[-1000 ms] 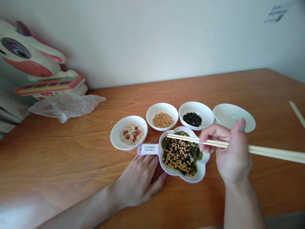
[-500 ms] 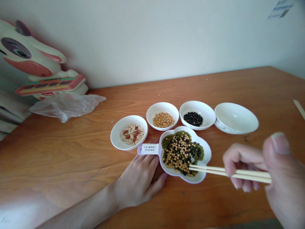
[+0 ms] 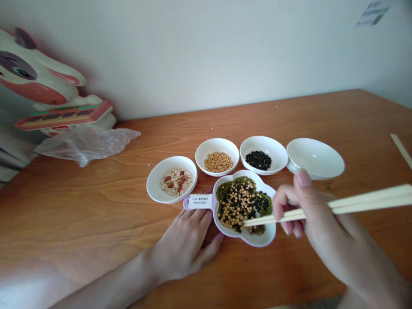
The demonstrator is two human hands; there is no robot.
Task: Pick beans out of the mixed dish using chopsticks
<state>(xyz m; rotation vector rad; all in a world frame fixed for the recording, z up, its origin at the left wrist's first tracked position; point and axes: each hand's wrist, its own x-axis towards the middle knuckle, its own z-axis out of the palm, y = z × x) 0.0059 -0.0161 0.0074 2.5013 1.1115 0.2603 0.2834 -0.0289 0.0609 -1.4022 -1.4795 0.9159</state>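
Observation:
My right hand pinches a pair of pale wooden chopsticks. Their tips reach into the near part of a flower-shaped white dish with a lilac rim. Mixed yellow, black and green beans cover much of its bottom; whether the tips grip a bean, I cannot tell. My left hand lies flat on the table, its fingers passing beneath the labelled handle and its thumb spread apart, close to the dish's side.
Behind the dish stand white bowls of peanuts, yellow beans and black beans, plus an empty bowl at right. A cow-shaped toy and a plastic bag occupy the back left. A pale stick lies far right.
My right hand has moved left, closer to the dish, and the chopstick tips have shifted left among the beans. My left hand keeps its place at the handle. The view has shifted slightly.

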